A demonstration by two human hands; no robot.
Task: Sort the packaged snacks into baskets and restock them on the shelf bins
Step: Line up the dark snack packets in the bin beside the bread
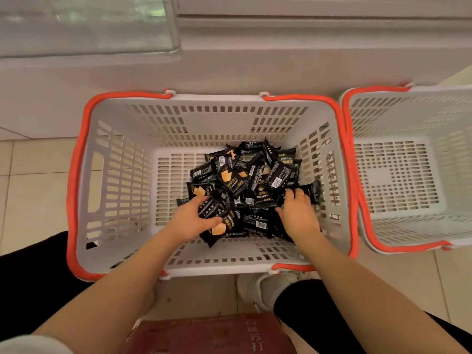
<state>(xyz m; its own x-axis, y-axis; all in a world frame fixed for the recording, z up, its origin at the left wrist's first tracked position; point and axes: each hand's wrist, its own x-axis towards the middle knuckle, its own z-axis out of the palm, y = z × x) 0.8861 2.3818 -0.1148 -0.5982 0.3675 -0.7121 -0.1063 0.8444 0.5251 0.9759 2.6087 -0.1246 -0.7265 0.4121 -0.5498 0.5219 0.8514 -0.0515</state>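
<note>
Left hand (pixel 190 221), item one: reaching into the near side of the heap at about 7 o'clock, fingers and thumb closing around a few black snack packets (pixel 245 190). Right hand (pixel 297 213), item two: pressing palm-down into the heap at about 4 o'clock, fingers curling over packets; whether it is gripping any or only resting on them cannot be told.

Item three, the packets: lying in a loose heap on the floor of the grey basket (pixel 120 175) with orange handles, piled toward its centre and right. Judged light, small and flat, with glossy film wrappers likely to be slipping against each other; contents look like thin biscuits, so probably crushing if squeezed hard. Best taken by scooping several at once from the heap's edges, or pinching single packets across the flat faces, not the crimped ends.

Item four, second basket (pixel 398 175): standing just beside the first at 3 o'clock, showing nothing inside.

Item five, white shelf base (pixel 229 70): running along 12 o'clock.
</note>
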